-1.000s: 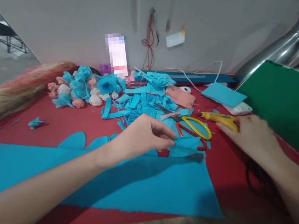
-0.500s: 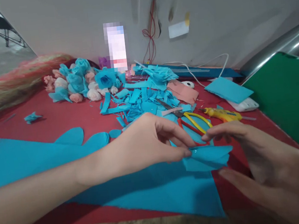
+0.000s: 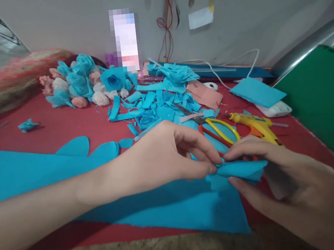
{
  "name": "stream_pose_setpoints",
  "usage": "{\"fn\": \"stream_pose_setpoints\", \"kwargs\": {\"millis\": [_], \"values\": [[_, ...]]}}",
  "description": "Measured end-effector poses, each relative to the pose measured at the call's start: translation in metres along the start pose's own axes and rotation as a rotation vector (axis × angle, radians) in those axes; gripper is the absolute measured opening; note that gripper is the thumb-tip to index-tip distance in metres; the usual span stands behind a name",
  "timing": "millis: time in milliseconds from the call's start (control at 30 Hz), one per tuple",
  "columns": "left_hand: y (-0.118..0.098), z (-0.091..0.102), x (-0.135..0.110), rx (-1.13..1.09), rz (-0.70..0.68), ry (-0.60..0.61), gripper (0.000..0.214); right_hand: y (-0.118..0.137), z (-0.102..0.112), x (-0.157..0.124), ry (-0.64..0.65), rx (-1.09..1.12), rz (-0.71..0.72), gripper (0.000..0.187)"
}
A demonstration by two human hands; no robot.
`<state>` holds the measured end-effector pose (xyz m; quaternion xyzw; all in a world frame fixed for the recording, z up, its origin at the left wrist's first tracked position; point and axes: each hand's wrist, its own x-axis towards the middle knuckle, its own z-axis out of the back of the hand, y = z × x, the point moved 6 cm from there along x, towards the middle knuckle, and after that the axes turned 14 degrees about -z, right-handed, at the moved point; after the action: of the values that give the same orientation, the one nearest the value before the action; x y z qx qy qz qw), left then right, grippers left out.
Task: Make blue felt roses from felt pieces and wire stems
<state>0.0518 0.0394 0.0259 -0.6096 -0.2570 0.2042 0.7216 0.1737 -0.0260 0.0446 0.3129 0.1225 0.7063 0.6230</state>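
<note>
A small blue crepe paper flower (image 3: pixel 240 169) with layered petals lies sideways between my hands. My left hand (image 3: pixel 161 157) pinches its narrow base between thumb and fingertips. Around the petals curls my right hand (image 3: pixel 292 179), its thumb below and its index finger above, closed on the paper. Beneath both hands a large blue crepe paper sheet (image 3: pixel 176 215) spreads over the red tabletop. Cut blue petals (image 3: pixel 105 150) stick out behind my left forearm. Just beyond my fingers are scissors (image 3: pixel 211 126) with red and yellow handles.
A yellow glue gun (image 3: pixel 252 124) rests at the right, near a folded blue paper (image 3: pixel 257 91). Blue paper scraps (image 3: pixel 156 106) heap up in the middle. Finished paper flowers (image 3: pixel 81 80) cluster at the back left. A green board (image 3: pixel 323 104) stands at the right edge.
My right hand has moved left and closed from a spread pose onto the flower's petals. My left hand keeps its pinch. The whole view has shifted slightly.
</note>
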Motion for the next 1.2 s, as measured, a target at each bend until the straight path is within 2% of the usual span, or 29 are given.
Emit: {"fn": "stream_pose_setpoints", "kwargs": {"millis": [433,733,933,1200], "values": [[-0.001,0.000,-0.002,0.110,0.017,-0.017,0.007,-0.009,0.000,-0.002,-0.081,0.049,-0.142,0.009],[-0.006,0.002,-0.003,0.209,-0.029,-0.027,0.014,-0.016,-0.002,-0.001,-0.103,0.060,-0.215,0.010],[-0.014,0.000,-0.004,0.294,-0.130,-0.058,0.013,-0.018,0.000,-0.003,-0.091,0.126,-0.240,0.008],[-0.023,-0.005,-0.008,0.590,-0.341,-0.040,0.015,-0.022,-0.001,-0.002,-0.070,0.211,-0.304,0.009]]}}
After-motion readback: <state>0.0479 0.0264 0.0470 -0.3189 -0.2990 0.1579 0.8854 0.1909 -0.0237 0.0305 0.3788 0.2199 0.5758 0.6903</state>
